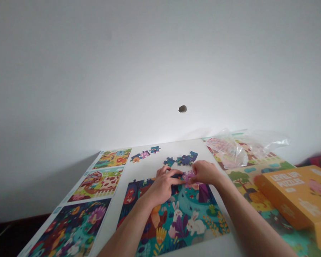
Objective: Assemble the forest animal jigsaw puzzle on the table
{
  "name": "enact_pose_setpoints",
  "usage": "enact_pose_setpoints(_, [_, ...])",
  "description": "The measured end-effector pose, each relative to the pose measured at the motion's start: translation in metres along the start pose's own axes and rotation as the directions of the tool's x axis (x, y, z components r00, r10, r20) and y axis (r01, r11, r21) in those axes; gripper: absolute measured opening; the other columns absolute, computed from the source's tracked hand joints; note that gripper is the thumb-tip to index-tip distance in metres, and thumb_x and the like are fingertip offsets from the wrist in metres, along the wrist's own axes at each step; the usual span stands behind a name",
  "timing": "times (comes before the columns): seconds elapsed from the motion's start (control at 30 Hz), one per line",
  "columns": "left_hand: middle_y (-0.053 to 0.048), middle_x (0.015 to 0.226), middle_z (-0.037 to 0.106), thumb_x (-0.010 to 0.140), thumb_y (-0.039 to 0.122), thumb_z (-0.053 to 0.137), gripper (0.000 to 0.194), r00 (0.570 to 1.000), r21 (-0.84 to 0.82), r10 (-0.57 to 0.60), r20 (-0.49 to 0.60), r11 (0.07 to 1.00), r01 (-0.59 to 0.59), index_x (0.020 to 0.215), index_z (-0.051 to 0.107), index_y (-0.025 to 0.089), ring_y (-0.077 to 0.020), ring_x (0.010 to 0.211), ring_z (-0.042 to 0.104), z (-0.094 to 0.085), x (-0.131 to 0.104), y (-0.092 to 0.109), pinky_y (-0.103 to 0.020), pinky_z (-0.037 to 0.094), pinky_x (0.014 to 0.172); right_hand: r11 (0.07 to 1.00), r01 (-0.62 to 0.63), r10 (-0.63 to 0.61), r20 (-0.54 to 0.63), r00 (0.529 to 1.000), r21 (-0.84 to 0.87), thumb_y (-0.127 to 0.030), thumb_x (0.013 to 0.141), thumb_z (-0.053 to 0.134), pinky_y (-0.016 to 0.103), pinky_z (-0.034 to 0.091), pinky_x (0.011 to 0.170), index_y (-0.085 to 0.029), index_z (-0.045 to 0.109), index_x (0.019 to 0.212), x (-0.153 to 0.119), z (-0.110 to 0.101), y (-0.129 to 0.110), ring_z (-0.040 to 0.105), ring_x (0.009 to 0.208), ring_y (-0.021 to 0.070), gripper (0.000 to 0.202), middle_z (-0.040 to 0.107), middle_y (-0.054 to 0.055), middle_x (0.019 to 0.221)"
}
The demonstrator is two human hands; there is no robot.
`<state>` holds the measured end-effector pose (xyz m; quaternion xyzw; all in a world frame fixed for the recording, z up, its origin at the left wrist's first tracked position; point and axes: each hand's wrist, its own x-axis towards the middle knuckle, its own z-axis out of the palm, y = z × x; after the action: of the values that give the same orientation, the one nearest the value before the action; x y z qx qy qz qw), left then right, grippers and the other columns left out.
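Note:
A partly assembled jigsaw puzzle [183, 210] with white rabbits on a dark teal forest lies on the white table. My right hand [204, 173] is closed at its far edge, thumb and fingers on a pink and purple puzzle piece [187, 176]. Stretched toward that piece from the left, my left hand [163, 185] has its fingers apart, resting on the puzzle's upper part. Whether the piece is fully seated cannot be made out, as the fingers cover part of it. Just beyond the hands lie loose dark blue pieces [187, 159] and a teal piece [169, 161].
More loose pieces [144, 154] lie at the back left. Three picture sheets [96, 184] line the table's left side. On the right are an orange puzzle box [296, 192], clear plastic bags [230, 151] and a colourful printed sheet [239, 178]. A white wall [149, 89] with a hole stands behind.

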<state>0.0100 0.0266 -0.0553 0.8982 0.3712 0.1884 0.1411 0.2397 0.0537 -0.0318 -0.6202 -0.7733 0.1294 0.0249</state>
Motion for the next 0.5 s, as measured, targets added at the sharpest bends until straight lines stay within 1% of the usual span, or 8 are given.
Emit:
enact_pose_setpoints(0.17, [0.005, 0.126, 0.059, 0.072, -0.006, 0.039, 0.066, 1.0, -0.005, 0.016, -0.007, 1.0, -0.016, 0.106, 0.072, 0.04, -0.0244, 0.111, 0.044, 0.002, 0.0, -0.001, -0.045, 0.034, 0.098, 0.987, -0.144, 0.149, -0.079, 0.986, 0.07, -0.058, 0.066, 0.072, 0.027, 0.033, 0.059, -0.023, 0.066, 0.073, 0.007, 0.009, 0.002, 0.062, 0.075, 0.0204, 0.036, 0.068, 0.003, 0.076])
enact_pose_setpoints(0.23, [0.004, 0.126, 0.06, 0.072, -0.006, 0.039, 0.065, 1.0, -0.007, 0.025, -0.015, 1.0, -0.025, 0.105, 0.073, 0.038, -0.0243, 0.111, 0.045, 0.003, 0.0, -0.002, -0.045, 0.034, 0.098, 0.98, -0.176, 0.187, -0.117, 0.975, 0.095, -0.06, 0.066, 0.07, 0.027, 0.033, 0.058, -0.023, 0.065, 0.072, 0.011, 0.012, 0.003, 0.063, 0.074, 0.0209, 0.038, 0.068, 0.003, 0.075])
enact_pose_setpoints(0.33, [0.001, 0.124, 0.061, 0.071, -0.007, 0.04, 0.064, 0.999, -0.011, 0.033, -0.023, 0.999, -0.034, 0.105, 0.073, 0.036, -0.0242, 0.113, 0.046, 0.003, 0.0, -0.002, -0.045, 0.034, 0.099, 0.974, -0.193, 0.21, -0.151, 0.966, 0.123, -0.057, 0.067, 0.071, 0.027, 0.033, 0.058, -0.024, 0.066, 0.075, 0.014, 0.016, 0.003, 0.063, 0.076, 0.0215, 0.035, 0.068, 0.003, 0.076])
enact_pose_setpoints(0.4, [0.001, 0.123, 0.061, 0.071, -0.006, 0.04, 0.063, 0.999, -0.018, 0.034, -0.028, 0.999, -0.034, 0.105, 0.073, 0.035, -0.0241, 0.113, 0.046, 0.004, 0.0, -0.003, -0.045, 0.034, 0.099, 0.973, -0.186, 0.208, -0.17, 0.963, 0.139, -0.054, 0.067, 0.072, 0.027, 0.033, 0.059, -0.025, 0.068, 0.08, 0.014, 0.017, 0.003, 0.064, 0.079, 0.0219, 0.032, 0.069, 0.003, 0.08])
enact_pose_setpoints(0.5, [0.002, 0.122, 0.062, 0.07, -0.007, 0.04, 0.064, 0.999, -0.028, 0.033, -0.032, 0.999, -0.034, 0.104, 0.073, 0.035, -0.0237, 0.112, 0.047, 0.004, 0.0, -0.003, -0.045, 0.035, 0.099, 0.982, -0.121, 0.146, -0.174, 0.974, 0.147, -0.047, 0.069, 0.072, 0.027, 0.033, 0.061, -0.029, 0.069, 0.088, 0.013, 0.016, 0.001, 0.064, 0.081, 0.021, 0.027, 0.07, 0.002, 0.083])
